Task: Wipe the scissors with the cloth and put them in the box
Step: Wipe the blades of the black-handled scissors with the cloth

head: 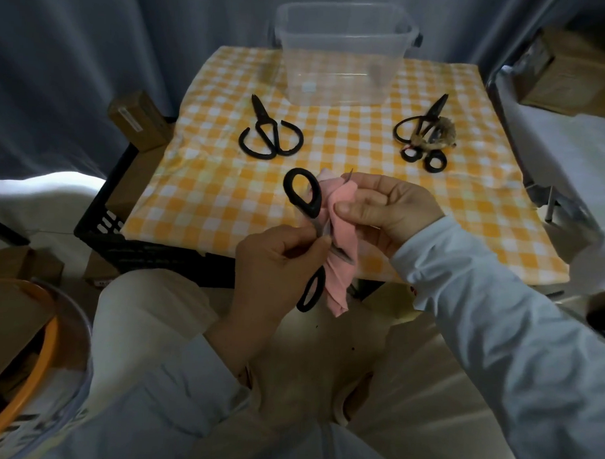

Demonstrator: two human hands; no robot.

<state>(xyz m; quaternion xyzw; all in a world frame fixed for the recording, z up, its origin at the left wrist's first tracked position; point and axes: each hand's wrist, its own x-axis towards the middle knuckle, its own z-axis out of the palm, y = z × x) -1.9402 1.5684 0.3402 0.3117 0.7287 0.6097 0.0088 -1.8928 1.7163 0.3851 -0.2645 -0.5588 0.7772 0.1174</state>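
Centrally, above the near edge of the checked tablecloth (206,191), the left hand (276,259) pinches the black-handled scissors (302,193) at the pivot, handles splayed apart. The right hand (387,205) pinches the pink cloth (342,237), folded round one blade. The clear box (341,55) stands at the far edge; a spare pair (268,132) lies near its left, more scissors (423,123) near its right.

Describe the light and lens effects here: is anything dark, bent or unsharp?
Head view: the wide lens bends the table edges; the corners and curtains fall dark; the clear box looks hazy; the cloth and held scissors are slightly soft.
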